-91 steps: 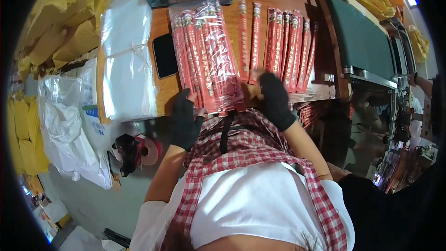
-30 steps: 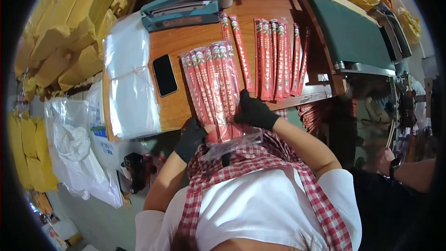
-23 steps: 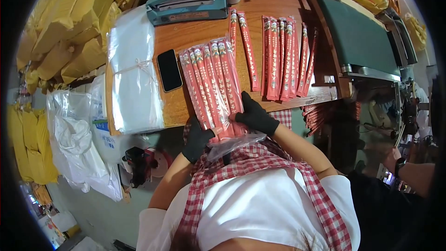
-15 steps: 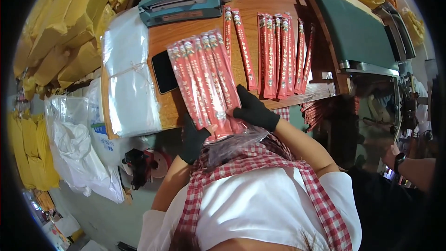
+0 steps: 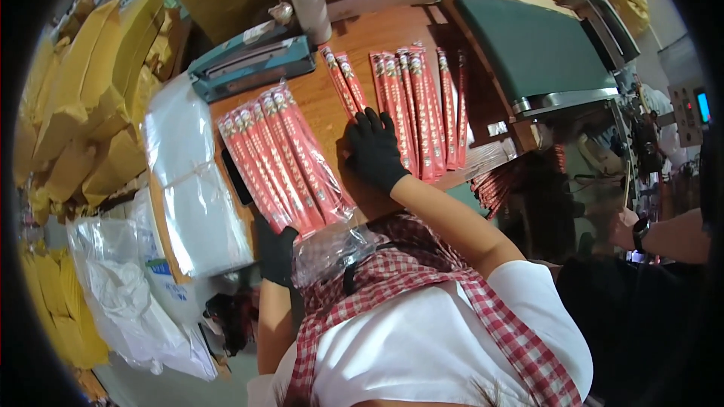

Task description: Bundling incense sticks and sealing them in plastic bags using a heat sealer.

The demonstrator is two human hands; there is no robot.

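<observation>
My left hand (image 5: pixel 277 252), in a black glove, is closed on the lower edge of a clear plastic bag of red stick packets (image 5: pixel 283 158). The bag holds several slim packets side by side, with its loose open end (image 5: pixel 332 256) towards my apron. My right hand (image 5: pixel 375 152), gloved too, lies over the lower ends of two loose red stick packets (image 5: pixel 345 79) with its fingers stretched out. Just right of it is a row of several more red stick packets (image 5: pixel 415 113) on the wooden table (image 5: pixel 392 26).
A tied stack of clear bags (image 5: pixel 197 203) lies on the left, and a phone (image 5: pixel 236 177) shows partly beside the bag. Behind are a teal bag sealer (image 5: pixel 253 68) and a white bottle (image 5: pixel 308 0). A green-topped machine (image 5: pixel 535 45) stands right, near another person's arm (image 5: pixel 671 241).
My right hand has let go of the bag and moved to the two loose packets. The bag has shifted left in my left hand. The view has also turned a little.
</observation>
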